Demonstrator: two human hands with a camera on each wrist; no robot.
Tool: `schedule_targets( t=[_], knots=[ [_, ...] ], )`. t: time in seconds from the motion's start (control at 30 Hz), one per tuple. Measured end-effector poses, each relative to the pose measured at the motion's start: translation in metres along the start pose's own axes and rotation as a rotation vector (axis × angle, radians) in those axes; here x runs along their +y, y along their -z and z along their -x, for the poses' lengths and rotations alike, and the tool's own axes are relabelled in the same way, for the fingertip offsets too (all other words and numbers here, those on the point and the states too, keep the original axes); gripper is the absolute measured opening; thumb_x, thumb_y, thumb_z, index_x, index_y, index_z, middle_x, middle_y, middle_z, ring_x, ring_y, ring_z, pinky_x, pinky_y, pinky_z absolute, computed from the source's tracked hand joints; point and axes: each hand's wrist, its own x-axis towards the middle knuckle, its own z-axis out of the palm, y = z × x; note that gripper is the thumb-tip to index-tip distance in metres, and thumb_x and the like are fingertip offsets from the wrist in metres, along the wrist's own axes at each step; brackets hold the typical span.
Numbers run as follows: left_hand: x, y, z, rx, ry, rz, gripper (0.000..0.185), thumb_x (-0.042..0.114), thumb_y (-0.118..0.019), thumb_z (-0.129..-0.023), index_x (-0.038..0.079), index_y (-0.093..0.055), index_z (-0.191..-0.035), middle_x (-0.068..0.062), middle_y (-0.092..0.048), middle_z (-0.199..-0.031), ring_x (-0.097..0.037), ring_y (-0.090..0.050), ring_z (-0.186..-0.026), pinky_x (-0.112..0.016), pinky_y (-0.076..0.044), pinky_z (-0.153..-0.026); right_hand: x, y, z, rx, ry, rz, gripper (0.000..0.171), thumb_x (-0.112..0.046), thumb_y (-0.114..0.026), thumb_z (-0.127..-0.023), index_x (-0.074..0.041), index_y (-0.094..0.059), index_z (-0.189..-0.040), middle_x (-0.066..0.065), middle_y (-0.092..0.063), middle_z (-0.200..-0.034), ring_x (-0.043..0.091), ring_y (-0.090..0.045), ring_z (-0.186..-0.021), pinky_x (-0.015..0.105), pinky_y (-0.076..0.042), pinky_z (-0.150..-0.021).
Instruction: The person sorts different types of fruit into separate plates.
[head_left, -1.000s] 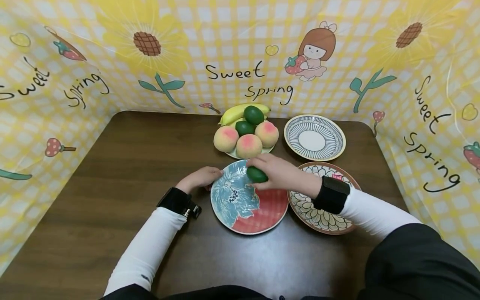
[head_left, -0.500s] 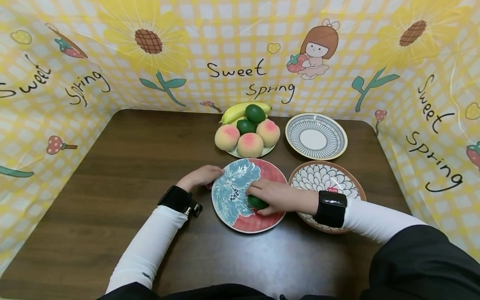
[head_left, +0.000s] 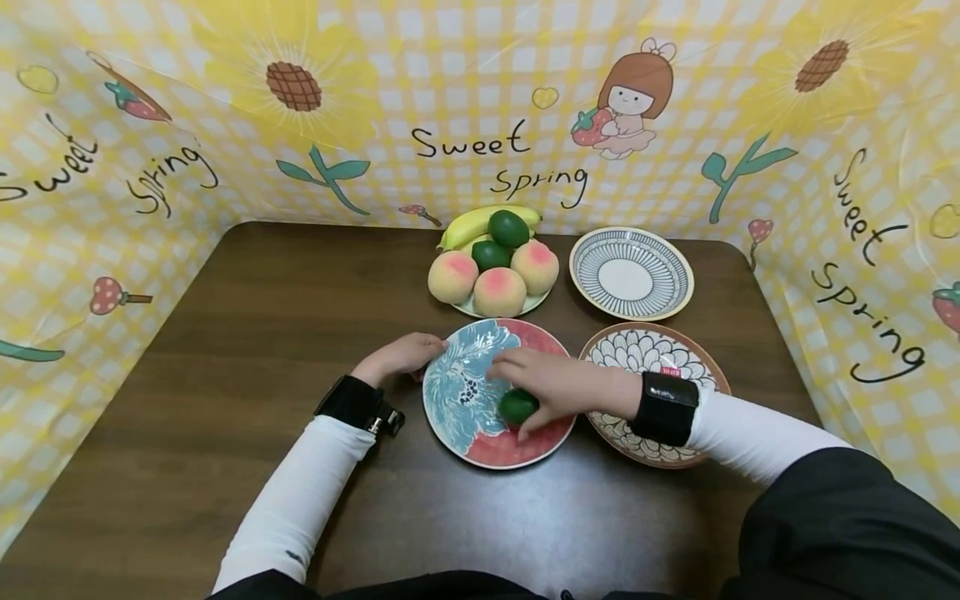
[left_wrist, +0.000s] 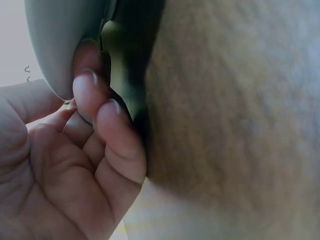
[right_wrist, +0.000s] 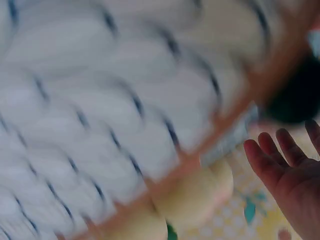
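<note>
A round plate (head_left: 468, 433), part blue flower and part red, lies in the middle of the table. My left hand (head_left: 397, 356) pinches its left rim; in the left wrist view the thumb and curled fingers (left_wrist: 120, 135) hold the plate's edge (left_wrist: 52, 40). On the plate lies a smooth dark green oval fruit (head_left: 517, 407), perhaps an avocado or a lime. Over it hovers my right hand (head_left: 558, 385), its fingers spread and loosened around the fruit. The right wrist view has those fingers (right_wrist: 287, 145) straightened beside the dark green shape (right_wrist: 297, 95), apart from it.
Behind stands a small plate (head_left: 467, 309) heaped with peaches (head_left: 499, 292), bananas (head_left: 476, 225) and two green fruits (head_left: 508, 228). A striped plate (head_left: 626, 279) sits at back right. The brown-rimmed petal plate (head_left: 637, 346) lies under my right forearm. A checked cloth (head_left: 465, 83) borders the table.
My right hand has brought the green fruit toward me and down onto the blue-red plate, then loosened its fingers from it. The left hand has stayed at the plate's rim.
</note>
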Motion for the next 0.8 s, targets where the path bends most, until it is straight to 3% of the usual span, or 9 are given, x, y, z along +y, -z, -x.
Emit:
schedule_targets(
  t=[0.1,0.27,0.33,0.53,0.7,0.8],
  knots=[
    [-0.001,0.001,0.002,0.004,-0.011,0.001,0.036,0.023,-0.037,-0.111,0.003,-0.061,-0.093,0.003,-0.05,-0.066,-0.012,-0.049,-0.061,-0.025,-0.044,-0.061,0.01,0.034,-0.015,0.087,-0.076,-0.028,0.084,-0.041,-0.089,-0.077,-0.001,-0.052,-0.14,0.018,-0.055,-0.142,0.033,-0.056,-0.13,0.046,-0.049,-0.111],
    [-0.004,0.004,0.005,0.022,-0.001,-0.002,0.036,0.024,-0.037,-0.111,0.003,-0.061,-0.093,0.003,-0.049,-0.066,-0.012,-0.049,-0.06,-0.025,-0.043,-0.061,0.051,0.086,-0.053,0.316,-0.266,-0.031,0.061,-0.027,-0.079,-0.091,-0.001,-0.053,-0.138,0.021,-0.055,-0.141,0.037,-0.055,-0.131,0.05,-0.045,-0.112],
    [-0.005,0.004,0.006,0.026,0.01,-0.002,0.036,0.024,-0.037,-0.111,0.004,-0.061,-0.093,0.002,-0.049,-0.067,-0.012,-0.049,-0.061,-0.025,-0.043,-0.061,0.074,0.096,-0.069,0.358,-0.359,-0.034,0.057,-0.028,-0.074,-0.095,-0.002,-0.051,-0.141,0.021,-0.053,-0.143,0.038,-0.052,-0.134,0.05,-0.042,-0.115],
    [-0.007,0.002,0.007,0.034,0.008,0.005,0.036,0.024,-0.037,-0.111,0.003,-0.062,-0.095,0.002,-0.049,-0.067,-0.012,-0.049,-0.061,-0.025,-0.043,-0.061,0.131,0.092,-0.101,0.309,-0.617,-0.112,0.072,-0.044,-0.07,-0.097,-0.01,-0.041,-0.153,0.022,-0.042,-0.154,0.039,-0.042,-0.143,0.049,-0.036,-0.12],
    [-0.006,-0.003,0.007,0.012,0.009,0.02,0.036,0.023,-0.037,-0.111,0.003,-0.062,-0.096,0.003,-0.05,-0.066,-0.012,-0.048,-0.06,-0.025,-0.043,-0.06,0.151,0.071,-0.115,0.286,-0.712,-0.183,0.077,-0.047,-0.072,-0.094,-0.013,-0.039,-0.154,0.025,-0.036,-0.154,0.038,-0.043,-0.14,0.047,-0.038,-0.119],
    [-0.003,-0.004,0.005,0.014,-0.006,0.023,0.036,0.024,-0.037,-0.111,0.004,-0.062,-0.094,0.003,-0.049,-0.067,-0.012,-0.048,-0.06,-0.025,-0.042,-0.06,0.156,0.064,-0.121,0.344,-0.754,-0.232,0.074,-0.045,-0.075,-0.092,-0.011,-0.042,-0.149,0.025,-0.036,-0.149,0.037,-0.047,-0.131,0.046,-0.043,-0.113]
  ],
)
